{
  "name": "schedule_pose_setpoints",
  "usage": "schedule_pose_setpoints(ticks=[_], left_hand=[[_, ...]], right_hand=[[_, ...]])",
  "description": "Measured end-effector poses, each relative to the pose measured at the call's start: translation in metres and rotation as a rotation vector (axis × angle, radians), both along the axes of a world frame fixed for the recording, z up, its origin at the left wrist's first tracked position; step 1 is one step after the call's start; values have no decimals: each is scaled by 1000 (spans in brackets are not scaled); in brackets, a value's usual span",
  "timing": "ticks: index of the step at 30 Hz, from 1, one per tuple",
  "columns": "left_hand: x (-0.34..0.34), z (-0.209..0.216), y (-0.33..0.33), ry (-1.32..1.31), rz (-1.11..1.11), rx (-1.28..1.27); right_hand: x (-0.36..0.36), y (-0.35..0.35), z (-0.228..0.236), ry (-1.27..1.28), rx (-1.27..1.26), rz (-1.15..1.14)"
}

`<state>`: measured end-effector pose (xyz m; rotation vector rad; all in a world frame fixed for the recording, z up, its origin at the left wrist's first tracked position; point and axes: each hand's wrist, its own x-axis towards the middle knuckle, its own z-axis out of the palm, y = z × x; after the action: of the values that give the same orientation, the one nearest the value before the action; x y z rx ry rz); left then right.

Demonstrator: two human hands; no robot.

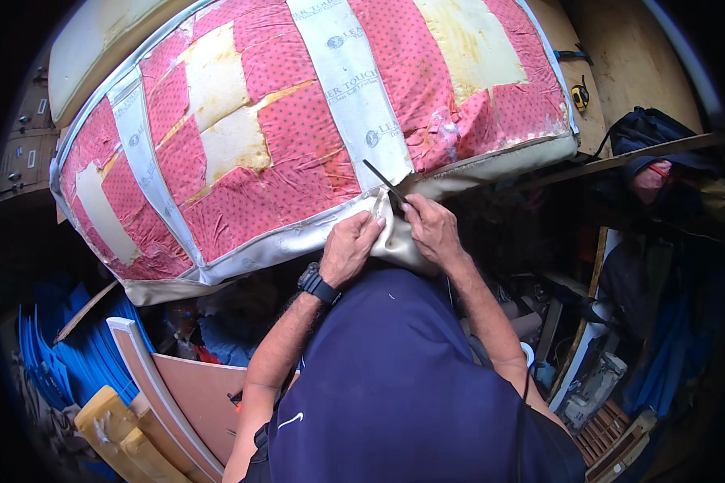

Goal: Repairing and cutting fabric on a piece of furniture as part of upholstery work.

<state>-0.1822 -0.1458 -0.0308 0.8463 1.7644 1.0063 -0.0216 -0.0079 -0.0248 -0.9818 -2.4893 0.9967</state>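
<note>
A large cushion (298,153) lies in front of me, its underside patched with pink dotted fabric and bare yellowed foam. Grey-white backing strips (348,84) cross it, and a cream leatherette cover (396,239) wraps its near edge. My left hand (349,245) is closed, pinching a fold of that cover between thumb and fingers. Just to its right, my right hand (432,229) grips what look like scissors (383,177). One thin dark blade points up and left over the cushion's edge by the end of the wide strip; the rest is hidden by fingers and cover.
A tape measure (580,95) and a blue-handled tool (570,55) lie on wooden boards at the far right. Blue plastic sheets (48,346), a curved panel (197,394) and foam pieces (109,423) stand at lower left. Clutter fills the lower right around a slatted wooden piece (608,431).
</note>
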Motion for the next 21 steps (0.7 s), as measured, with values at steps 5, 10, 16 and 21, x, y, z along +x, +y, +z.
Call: schedule_pose_setpoints(ticks=[5, 10, 16, 21], left_hand=[[0, 3, 1, -23, 16, 27], [-2, 6, -1, 24, -7, 30], [-5, 6, -17, -9, 2, -8], [-3, 5, -19, 19, 15, 12]], right_hand=[[-25, 2, -2, 8, 61, 4], [-19, 3, -5, -45, 71, 46], [18, -3, 0, -134, -50, -15], [-15, -3, 10, -43, 19, 36]])
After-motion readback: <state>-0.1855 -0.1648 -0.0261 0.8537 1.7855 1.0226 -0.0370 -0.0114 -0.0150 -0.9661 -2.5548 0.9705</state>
